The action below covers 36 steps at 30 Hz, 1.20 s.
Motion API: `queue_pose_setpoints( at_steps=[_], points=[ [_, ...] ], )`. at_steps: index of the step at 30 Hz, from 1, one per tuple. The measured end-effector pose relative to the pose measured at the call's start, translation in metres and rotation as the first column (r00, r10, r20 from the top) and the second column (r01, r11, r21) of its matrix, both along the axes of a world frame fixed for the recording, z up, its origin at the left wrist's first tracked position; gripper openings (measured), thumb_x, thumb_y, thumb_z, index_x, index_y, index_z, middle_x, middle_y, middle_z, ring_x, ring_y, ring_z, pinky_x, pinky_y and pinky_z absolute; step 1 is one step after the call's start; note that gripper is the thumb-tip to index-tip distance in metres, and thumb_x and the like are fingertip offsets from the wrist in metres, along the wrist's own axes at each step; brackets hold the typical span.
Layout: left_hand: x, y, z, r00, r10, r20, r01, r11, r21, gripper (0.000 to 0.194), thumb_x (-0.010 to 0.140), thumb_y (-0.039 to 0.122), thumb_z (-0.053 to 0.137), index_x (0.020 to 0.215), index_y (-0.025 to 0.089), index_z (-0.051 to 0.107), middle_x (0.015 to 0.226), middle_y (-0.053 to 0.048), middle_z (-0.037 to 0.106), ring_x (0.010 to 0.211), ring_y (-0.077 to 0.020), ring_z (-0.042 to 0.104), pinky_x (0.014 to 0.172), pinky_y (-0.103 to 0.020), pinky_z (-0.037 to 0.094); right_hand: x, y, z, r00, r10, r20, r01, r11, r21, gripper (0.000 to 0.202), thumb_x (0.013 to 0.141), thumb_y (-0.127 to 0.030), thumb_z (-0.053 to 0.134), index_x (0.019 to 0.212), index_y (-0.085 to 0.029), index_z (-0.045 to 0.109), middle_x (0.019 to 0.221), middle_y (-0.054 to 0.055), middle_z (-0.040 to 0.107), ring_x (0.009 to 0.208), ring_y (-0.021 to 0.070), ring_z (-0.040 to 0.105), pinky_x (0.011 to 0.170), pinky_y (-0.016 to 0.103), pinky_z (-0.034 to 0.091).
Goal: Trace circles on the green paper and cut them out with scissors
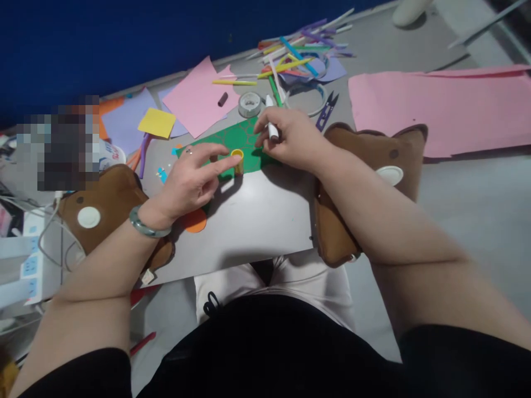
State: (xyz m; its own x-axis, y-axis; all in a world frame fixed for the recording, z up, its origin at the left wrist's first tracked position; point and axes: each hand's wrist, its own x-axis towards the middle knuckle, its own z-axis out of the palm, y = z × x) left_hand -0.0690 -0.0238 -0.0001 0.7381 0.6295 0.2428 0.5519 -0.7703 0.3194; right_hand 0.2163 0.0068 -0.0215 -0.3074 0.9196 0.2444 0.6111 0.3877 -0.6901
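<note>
- Here's your right hand [295, 136], closed around a slim white marker pen with a dark end [272, 131]; it sits over the right part of the green sheet with drawn rounded outlines [250, 159];
- your left hand [191, 181] has its fingers spread at the short yellow cylinder with an open top [239, 169], one fingertip overlapping it; whether that's a grip or a mere touch, you can't tell from here;
- the cylinder stands upright by the sheet's near edge, between your two hands;
- just beyond the sheet, a grey roll of tape [249, 105]; left of that, a small dark brown tube [223, 99] lies on the pink paper [191, 105];
- past your right hand, purple-handled snips with dark blades [327, 113], blades pointing away from you;
- nearer you, a flat orange disc [196, 222] by your left wrist; brown fabric cushions, left [108, 190] and right [338, 221], lie beneath your forearms.
</note>
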Motion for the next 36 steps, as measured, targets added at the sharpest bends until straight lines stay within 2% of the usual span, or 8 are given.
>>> queue_pose_setpoints(
  at_steps=[8,14,18,21,25,27,31,36],
  points=[
    [-0.009,-0.002,-0.006,0.999,0.019,-0.042,-0.016,0.996,0.088,0.094,0.092,0.012,0.055,0.173,0.055,0.036,0.148,-0.004,0.070,0.131,-0.0317,0.069,0.112,-0.057,0.062,-0.002,-0.003,0.000,0.999,0.012,0.030,-0.013,1.000,0.017,0.027,0.082,-0.012,0.068,0.105,-0.027,0.072,0.082,0.001,0.070,0.083,0.0233,0.066,0.083,0.038,0.055],
    [-0.010,-0.002,-0.006,0.998,0.017,-0.062,-0.012,0.996,0.084,0.098,0.094,0.013,0.053,0.173,0.062,0.021,0.146,-0.001,0.073,0.127,-0.0304,0.072,0.108,-0.057,0.062,-0.010,-0.015,0.004,0.943,0.312,-0.118,-0.315,0.949,-0.015,0.024,0.088,-0.023,0.073,0.112,-0.025,0.070,0.097,0.000,0.076,0.085,0.0180,0.066,0.083,0.032,0.052],
    [-0.005,-0.006,-0.006,0.997,0.015,-0.076,-0.012,0.999,0.032,0.087,0.097,0.016,0.050,0.174,0.055,0.033,0.143,-0.004,0.074,0.130,-0.0295,0.070,0.107,-0.055,0.061,-0.023,-0.019,-0.001,0.912,0.389,-0.129,-0.387,0.921,0.038,0.023,0.090,-0.024,0.070,0.113,-0.024,0.070,0.098,0.001,0.075,0.085,0.0179,0.066,0.084,0.032,0.051],
    [-0.002,-0.007,-0.004,0.996,0.078,-0.045,-0.077,0.997,0.016,0.075,0.103,0.026,0.045,0.174,0.046,0.037,0.143,-0.005,0.075,0.126,-0.0284,0.071,0.110,-0.055,0.059,-0.023,-0.018,-0.003,0.942,0.304,-0.140,-0.297,0.952,0.072,0.018,0.089,-0.023,0.067,0.107,-0.024,0.069,0.097,0.002,0.074,0.086,0.0199,0.068,0.085,0.035,0.053],
    [-0.014,0.012,-0.003,0.937,0.348,0.039,-0.348,0.937,0.005,0.073,0.105,0.042,0.042,0.176,0.027,0.030,0.149,-0.010,0.072,0.116,-0.0298,0.069,0.105,-0.055,0.059,-0.011,-0.010,0.000,0.967,-0.024,-0.253,0.031,0.999,0.026,0.019,0.093,-0.037,0.075,0.104,-0.027,0.064,0.101,0.005,0.075,0.083,0.0221,0.070,0.076,0.037,0.058],
    [-0.027,0.027,-0.001,0.909,0.417,-0.007,-0.417,0.908,-0.041,0.072,0.102,0.046,0.048,0.171,0.026,0.039,0.152,-0.013,0.069,0.121,-0.0310,0.068,0.105,-0.053,0.058,-0.005,-0.003,-0.001,0.936,-0.135,-0.325,0.133,0.991,-0.030,0.028,0.092,-0.046,0.079,0.100,-0.028,0.059,0.092,0.003,0.073,0.072,0.0196,0.067,0.067,0.036,0.056],
    [-0.051,0.043,0.007,0.893,0.327,-0.309,-0.390,0.905,-0.169,0.107,0.080,0.063,0.081,0.170,0.020,0.042,0.157,-0.020,0.063,0.139,-0.0408,0.062,0.116,-0.054,0.053,-0.001,0.008,-0.007,0.903,-0.190,-0.385,0.159,0.981,-0.110,0.043,0.082,-0.055,0.087,0.093,-0.028,0.054,0.077,-0.001,0.066,0.060,0.0158,0.060,0.055,0.033,0.051],
    [-0.054,0.037,0.011,0.885,0.083,-0.458,-0.244,0.920,-0.305,0.148,0.061,0.066,0.094,0.181,0.026,0.018,0.183,-0.026,0.025,0.165,-0.0526,0.031,0.126,-0.063,0.040,-0.001,0.012,-0.015,0.922,-0.148,-0.357,0.141,0.989,-0.046,0.056,0.070,-0.062,0.095,0.089,-0.027,0.055,0.079,0.002,0.064,0.058,0.0157,0.058,0.050,0.033,0.049]
  ],
)
